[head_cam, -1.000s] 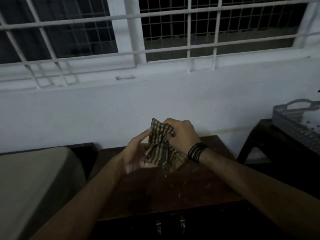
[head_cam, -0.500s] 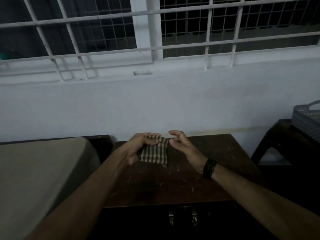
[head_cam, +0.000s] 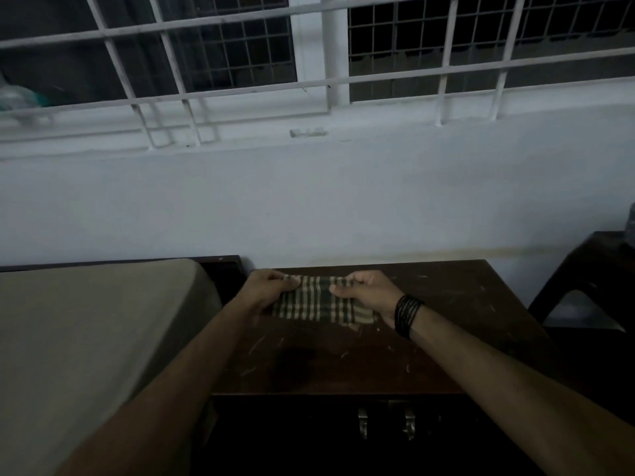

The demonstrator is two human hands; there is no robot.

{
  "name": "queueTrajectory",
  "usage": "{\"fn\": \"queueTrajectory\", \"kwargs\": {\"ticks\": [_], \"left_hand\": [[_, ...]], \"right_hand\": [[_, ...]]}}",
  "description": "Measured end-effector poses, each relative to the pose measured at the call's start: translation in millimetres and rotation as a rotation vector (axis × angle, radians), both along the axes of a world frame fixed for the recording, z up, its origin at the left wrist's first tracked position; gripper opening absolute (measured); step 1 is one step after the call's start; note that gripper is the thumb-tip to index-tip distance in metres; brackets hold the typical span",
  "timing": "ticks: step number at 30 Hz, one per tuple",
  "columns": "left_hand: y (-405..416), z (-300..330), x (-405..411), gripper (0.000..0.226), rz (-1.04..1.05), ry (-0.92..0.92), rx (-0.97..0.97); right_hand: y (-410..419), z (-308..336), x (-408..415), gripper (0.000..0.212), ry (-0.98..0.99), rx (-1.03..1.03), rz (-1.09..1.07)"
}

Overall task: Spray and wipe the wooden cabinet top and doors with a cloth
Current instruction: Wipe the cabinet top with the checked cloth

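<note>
Fingers of the left hand and of the right hand pinch the striped cloth by its far corners, spread over the back of the wooden cabinet top; held so lightly, it may bunch and skip the scratched, speckled wood, I judge. A bed hugs the left side; a dark table stands right; door handles show below; no spray bottle is seen.

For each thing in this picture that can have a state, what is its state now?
cloth: folded, stretched between both hands over the cabinet top
left hand: pinches the cloth's left end
right hand: pinches the cloth's right end
cabinet top: scratched, with specks
cabinet doors: closed
</note>
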State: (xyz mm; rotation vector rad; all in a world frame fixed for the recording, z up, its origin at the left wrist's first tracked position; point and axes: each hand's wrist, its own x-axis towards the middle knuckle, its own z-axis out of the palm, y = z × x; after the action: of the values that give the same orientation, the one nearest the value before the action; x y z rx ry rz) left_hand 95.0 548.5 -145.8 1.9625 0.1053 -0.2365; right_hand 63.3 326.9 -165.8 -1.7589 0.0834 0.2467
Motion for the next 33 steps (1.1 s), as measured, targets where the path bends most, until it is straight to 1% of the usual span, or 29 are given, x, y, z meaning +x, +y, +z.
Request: {"fn": "queueTrajectory", "kwargs": {"ticks": [2, 3, 5, 8, 9, 11, 12, 13, 14, 15, 16, 17, 19, 20, 22, 24, 27, 30, 33], "left_hand": [[8.0, -8.6, 4.9, 0.038, 0.142, -0.075, -0.032], [10.6, -11.3, 8.5, 0.040, 0.183, -0.116, -0.011], [15.8, -12.8, 13.8, 0.037, 0.202, -0.185, 0.121], [26.6, -16.2, 13.5, 0.030, 0.222, -0.209, 0.327], [33.0, -21.5, 9.5, 0.030, 0.236, -0.230, 0.454], [41.7, -42.4, -1.2, 0.040, 0.207, -0.371, 0.792], [44.0, -56.5, -6.8, 0.047, 0.156, -0.454, 0.855], [43.7, -69.0, -11.4, 0.051, 0.057, -0.479, 0.828], [39.6, -79.5, -16.9, 0.053, -0.053, -0.467, 0.793], [34.4, -88.4, -19.9, 0.055, -0.145, -0.437, 0.811], [29.5, -95.7, -21.8, 0.057, -0.191, -0.408, 0.872], [25.0, -102.6, -21.6, 0.059, -0.189, -0.393, 0.949], [19.9, -107.6, -24.2, 0.063, -0.148, -0.368, 1.097], [18.5, -108.1, -27.2, 0.065, -0.144, -0.355, 1.116], [17.0, -109.6, -31.2, 0.066, -0.170, -0.335, 1.091], [17.4, -110.8, -30.5, 0.062, -0.179, -0.306, 1.056], [20.3, -107.5, -11.4, 0.061, -0.156, -0.233, 1.007], [29.5, -106.3, 16.9, 0.060, -0.137, -0.192, 1.018], [34.1, -108.1, 34.2, 0.061, -0.104, -0.162, 1.034]], "right_hand": [[15.7, -6.1, -0.8, 0.027, 0.052, -0.049, 0.075], [24.4, -8.5, -0.8, 0.024, 0.042, -0.128, 0.114], [42.3, -14.2, 3.7, 0.025, -0.024, -0.268, 0.126], [60.4, -14.6, 13.3, 0.026, -0.159, -0.352, -0.002], [65.2, -14.9, 15.9, 0.028, -0.246, -0.487, -0.041], [72.5, -21.2, 18.5, 0.036, -0.451, -0.896, -0.045], [77.9, -26.5, 18.9, 0.039, -0.514, -1.007, 0.017], [85.1, -31.7, 19.2, 0.042, -0.524, -1.032, 0.118], [91.6, -38.5, 18.6, 0.045, -0.506, -1.016, 0.219], [97.8, -45.7, 17.7, 0.048, -0.472, -1.016, 0.306], [103.6, -53.9, 18.6, 0.051, -0.430, -1.033, 0.371], [108.5, -61.3, 20.0, 0.054, -0.384, -1.052, 0.410], [113.2, -72.7, 23.2, 0.057, -0.303, -1.039, 0.421], [112.8, -76.4, 24.1, 0.058, -0.284, -1.011, 0.401], [108.9, -78.9, 24.2, 0.060, -0.273, -0.988, 0.328], [103.7, -82.5, 25.6, 0.060, -0.284, -1.049, 0.283], [101.1, -86.4, 39.2, 0.061, -0.330, -1.144, 0.349], [110.6, -85.2, 68.9, 0.061, -0.339, -1.142, 0.406], [125.0, -85.5, 92.8, 0.062, -0.333, -1.146, 0.403]]}}
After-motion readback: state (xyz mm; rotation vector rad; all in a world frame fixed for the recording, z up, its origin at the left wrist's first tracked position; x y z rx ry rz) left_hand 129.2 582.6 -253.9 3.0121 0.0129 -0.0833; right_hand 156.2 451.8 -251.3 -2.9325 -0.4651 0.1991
